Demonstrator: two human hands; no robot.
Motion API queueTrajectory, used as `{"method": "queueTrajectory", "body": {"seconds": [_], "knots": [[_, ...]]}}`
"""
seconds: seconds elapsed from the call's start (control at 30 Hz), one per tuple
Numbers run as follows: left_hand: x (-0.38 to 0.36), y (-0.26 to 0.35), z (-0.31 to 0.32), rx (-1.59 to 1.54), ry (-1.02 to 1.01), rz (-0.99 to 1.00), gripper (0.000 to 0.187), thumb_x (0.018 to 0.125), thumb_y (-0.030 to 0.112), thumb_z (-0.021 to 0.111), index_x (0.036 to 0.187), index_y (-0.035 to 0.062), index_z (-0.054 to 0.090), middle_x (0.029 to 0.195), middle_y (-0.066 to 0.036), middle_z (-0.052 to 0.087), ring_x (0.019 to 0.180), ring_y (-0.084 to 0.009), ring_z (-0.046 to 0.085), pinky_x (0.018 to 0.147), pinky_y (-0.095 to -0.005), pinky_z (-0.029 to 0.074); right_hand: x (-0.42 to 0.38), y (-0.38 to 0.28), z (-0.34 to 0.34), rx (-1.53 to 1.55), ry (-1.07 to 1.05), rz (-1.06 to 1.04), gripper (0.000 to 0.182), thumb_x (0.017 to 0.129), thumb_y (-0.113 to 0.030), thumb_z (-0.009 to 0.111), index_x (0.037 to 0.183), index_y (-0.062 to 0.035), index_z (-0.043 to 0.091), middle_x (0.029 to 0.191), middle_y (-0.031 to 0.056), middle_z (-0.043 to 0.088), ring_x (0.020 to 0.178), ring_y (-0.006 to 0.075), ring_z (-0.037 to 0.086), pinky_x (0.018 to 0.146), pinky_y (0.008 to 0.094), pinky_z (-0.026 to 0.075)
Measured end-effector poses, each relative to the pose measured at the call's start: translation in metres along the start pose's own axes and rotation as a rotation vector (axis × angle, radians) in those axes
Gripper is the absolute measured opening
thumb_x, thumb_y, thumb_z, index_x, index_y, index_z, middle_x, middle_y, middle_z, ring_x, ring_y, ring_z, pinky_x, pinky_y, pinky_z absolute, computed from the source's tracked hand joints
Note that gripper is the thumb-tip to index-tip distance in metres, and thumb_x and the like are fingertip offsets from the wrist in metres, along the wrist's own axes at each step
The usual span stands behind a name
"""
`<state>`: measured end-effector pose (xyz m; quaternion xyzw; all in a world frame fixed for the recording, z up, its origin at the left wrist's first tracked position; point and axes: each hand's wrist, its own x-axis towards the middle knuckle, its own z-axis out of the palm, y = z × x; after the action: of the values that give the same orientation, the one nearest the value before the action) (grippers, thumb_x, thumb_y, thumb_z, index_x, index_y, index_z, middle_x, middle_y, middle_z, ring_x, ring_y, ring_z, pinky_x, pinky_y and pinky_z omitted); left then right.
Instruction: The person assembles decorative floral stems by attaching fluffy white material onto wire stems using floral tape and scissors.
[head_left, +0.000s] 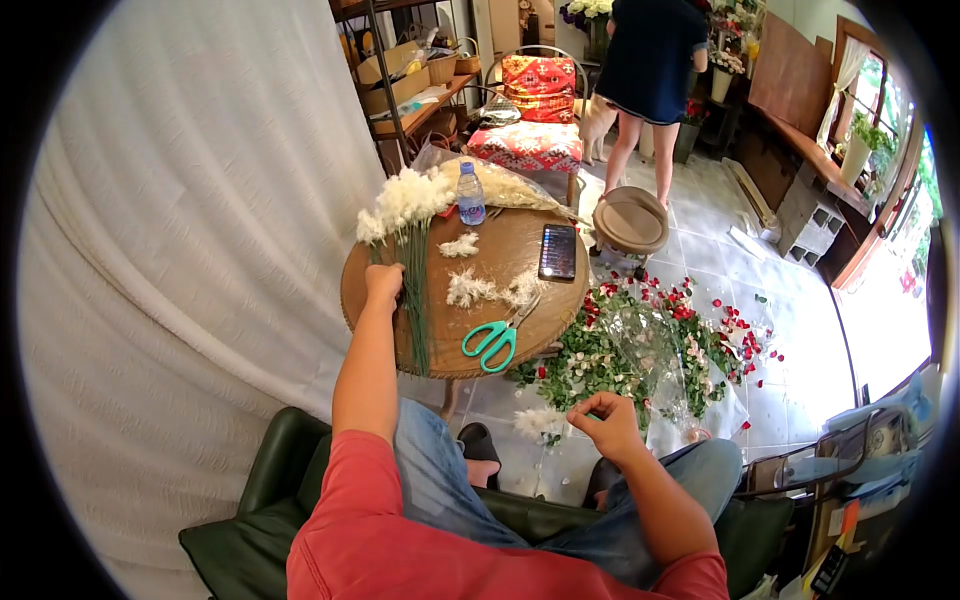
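Note:
White fluffy-headed flowers point(405, 200) lie in a bunch along the left of the round wooden table point(480, 260), their thin green stems point(416, 310) pointing toward me. My left hand point(383, 284) is closed at the left side of these stems, just under the heads. Over my knees, my right hand point(610, 425) has thumb and fingers curled together; what they hold, if anything, I cannot make out. Left of its fingertips shows a tuft of white fluff point(538, 422). Scissors with teal handles point(490, 343) lie partly open on the table, beside loose clumps of fluff point(468, 288).
A water bottle point(470, 195) and a phone point(557, 252) are on the table, with wrapped pale plumes point(515, 190) behind. Leaves and red petals point(600, 345) litter the floor at right, near a round stool point(630, 220). A person point(655, 70) stands beyond, beside a patterned chair point(530, 140).

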<state>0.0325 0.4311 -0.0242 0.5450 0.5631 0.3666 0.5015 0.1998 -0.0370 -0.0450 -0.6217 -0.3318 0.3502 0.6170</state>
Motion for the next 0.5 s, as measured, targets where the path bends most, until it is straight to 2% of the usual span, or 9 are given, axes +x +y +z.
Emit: {"method": "queueTrajectory", "body": {"seconds": [0.1, 0.17, 0.3, 0.37, 0.5], "knots": [[0.006, -0.004, 0.003, 0.013, 0.073, 0.054, 0.022, 0.085, 0.009, 0.068, 0.070, -0.0026, 0.057, 0.067, -0.011, 0.058, 0.056, -0.0199, 0.052, 0.053, -0.0389, 0.041, 0.001, 0.001, -0.001, -0.017, 0.002, -0.014, 0.012, 0.084, -0.002, 0.077, 0.083, 0.0025, 0.066, 0.086, 0.0082, 0.071, 0.084, 0.0132, 0.067, 0.080, 0.0287, 0.055], [0.007, -0.007, 0.007, -0.027, 0.199, 0.255, 0.015, 0.087, 0.008, 0.065, 0.078, -0.0038, 0.064, 0.069, -0.008, 0.057, 0.063, -0.0200, 0.053, 0.059, -0.0364, 0.043, 0.001, -0.001, -0.001, -0.005, 0.005, -0.017, 0.012, 0.083, -0.002, 0.077, 0.083, 0.0024, 0.066, 0.086, 0.0081, 0.071, 0.084, 0.0134, 0.067, 0.080, 0.0288, 0.055], [-0.017, 0.011, 0.007, 0.048, 0.203, 0.337, 0.014, 0.087, 0.010, 0.066, 0.086, -0.0038, 0.068, 0.073, -0.007, 0.061, 0.071, -0.0182, 0.057, 0.066, -0.0342, 0.046, 0.000, -0.006, 0.002, -0.016, 0.005, 0.002, 0.012, 0.083, -0.002, 0.077, 0.083, 0.0025, 0.066, 0.086, 0.0081, 0.071, 0.084, 0.0134, 0.067, 0.080, 0.0288, 0.055], [-0.021, 0.017, 0.011, 0.155, 0.287, 0.457, 0.018, 0.086, 0.015, 0.067, 0.087, -0.0031, 0.067, 0.071, -0.009, 0.064, 0.068, -0.0224, 0.061, 0.067, -0.0377, 0.049, 0.000, -0.006, 0.003, -0.031, 0.001, 0.001, 0.012, 0.083, -0.002, 0.078, 0.083, 0.0022, 0.067, 0.086, 0.0079, 0.071, 0.083, 0.0131, 0.067, 0.080, 0.0285, 0.055], [-0.032, 0.030, 0.018, 0.140, 0.258, 0.540, 0.020, 0.087, 0.018, 0.067, 0.087, -0.0024, 0.067, 0.072, -0.011, 0.066, 0.069, -0.0259, 0.063, 0.068, -0.0384, 0.050, 0.001, -0.002, 0.002, -0.062, 0.011, 0.012, 0.012, 0.083, -0.003, 0.078, 0.083, 0.0021, 0.067, 0.086, 0.0076, 0.071, 0.083, 0.0127, 0.067, 0.079, 0.0281, 0.054]]}}
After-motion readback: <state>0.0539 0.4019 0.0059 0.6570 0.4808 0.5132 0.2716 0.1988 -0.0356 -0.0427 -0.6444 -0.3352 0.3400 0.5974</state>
